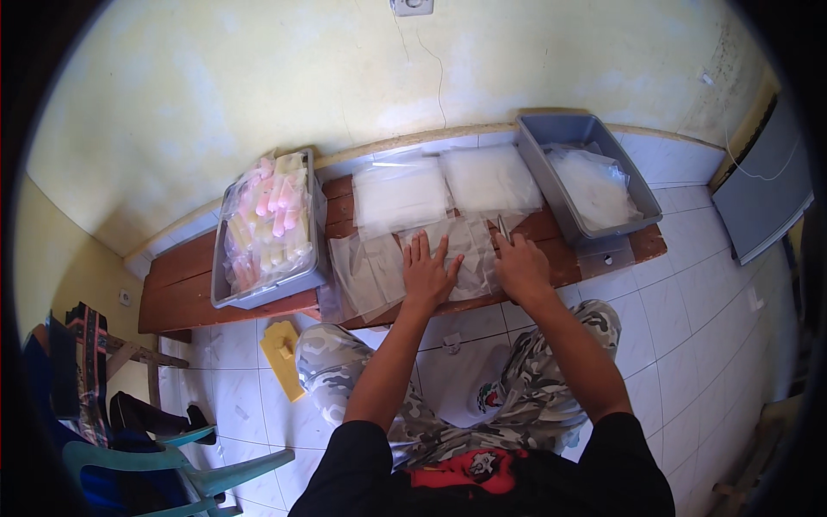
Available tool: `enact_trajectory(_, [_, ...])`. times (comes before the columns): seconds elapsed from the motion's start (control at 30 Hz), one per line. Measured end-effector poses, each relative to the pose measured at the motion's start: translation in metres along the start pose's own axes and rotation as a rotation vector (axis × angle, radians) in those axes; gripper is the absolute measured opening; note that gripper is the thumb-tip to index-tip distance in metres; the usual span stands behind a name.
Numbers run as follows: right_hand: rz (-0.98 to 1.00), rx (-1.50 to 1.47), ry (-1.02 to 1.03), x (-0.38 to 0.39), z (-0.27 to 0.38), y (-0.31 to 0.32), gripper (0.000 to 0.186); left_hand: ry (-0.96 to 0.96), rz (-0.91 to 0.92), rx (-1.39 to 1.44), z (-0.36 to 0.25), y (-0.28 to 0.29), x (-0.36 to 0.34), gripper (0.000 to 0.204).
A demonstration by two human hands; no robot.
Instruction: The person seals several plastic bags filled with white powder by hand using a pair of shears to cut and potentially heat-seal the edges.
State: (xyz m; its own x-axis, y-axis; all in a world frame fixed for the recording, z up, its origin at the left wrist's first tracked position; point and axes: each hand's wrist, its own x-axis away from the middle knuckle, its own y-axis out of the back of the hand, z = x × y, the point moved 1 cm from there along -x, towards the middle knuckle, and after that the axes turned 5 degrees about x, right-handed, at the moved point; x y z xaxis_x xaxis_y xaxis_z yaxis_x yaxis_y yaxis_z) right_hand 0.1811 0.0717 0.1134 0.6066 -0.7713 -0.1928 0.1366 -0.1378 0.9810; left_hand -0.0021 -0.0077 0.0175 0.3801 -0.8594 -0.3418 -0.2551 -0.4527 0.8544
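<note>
My left hand [429, 271] lies flat with its fingers spread on clear plastic bags [366, 274] laid along the front of a wooden bench. My right hand [522, 265] is closed round a slim metallic tool [503, 227], its tip pointing away from me at the right end of these bags. I cannot make out the tool's kind. Just beyond my hands sit two stacks of clear plastic bags, a left stack [401, 195] and a right stack [493, 178].
On the bench [185, 289], a grey tub [320, 211] at left holds pink and pale yellow packed sticks. Another grey tub [551, 194] at right contains clear bags. A yellow flat object [282, 358] lies on the tiles, near a green plastic chair [198, 474].
</note>
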Motion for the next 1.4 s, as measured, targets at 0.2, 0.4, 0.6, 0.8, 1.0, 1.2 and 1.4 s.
enact_trajectory(0.2, [0.36, 0.007, 0.149, -0.044, 0.025, 0.016, 0.047, 0.057, 0.042, -0.032, -0.001, 0.007, -0.003, 0.052])
enact_trajectory(0.4, [0.265, -0.091, -0.002, -0.044, 0.034, -0.024, 0.036, 0.157, 0.096, -0.054, 0.003, 0.037, -0.003, 0.054])
enact_trajectory(0.6, [0.135, -0.016, 0.085, -0.055, 0.035, -0.053, 0.02, 0.251, 0.113, -0.101, 0.004, 0.046, -0.018, 0.056])
enact_trajectory(0.8, [0.058, -0.076, 0.099, -0.058, 0.036, -0.046, 0.016, 0.352, 0.044, 0.045, 0.017, 0.053, -0.027, 0.053])
enact_trajectory(1.0, [-0.041, -0.245, 0.07, -0.075, 0.05, 0.0, 0.024, 0.495, 0.012, 0.353, 0.036, 0.071, -0.053, 0.032])
enact_trajectory(1.2, [-0.084, -0.465, 0.117, -0.09, 0.079, -0.026, 0.038, 0.607, -0.139, 0.278, 0.084, 0.077, -0.084, 0.037])
enact_trajectory(1.4, [0.02, -0.431, 0.161, -0.093, 0.098, -0.049, 0.043, 0.792, -0.18, 0.352, 0.125, 0.069, -0.103, 0.04])
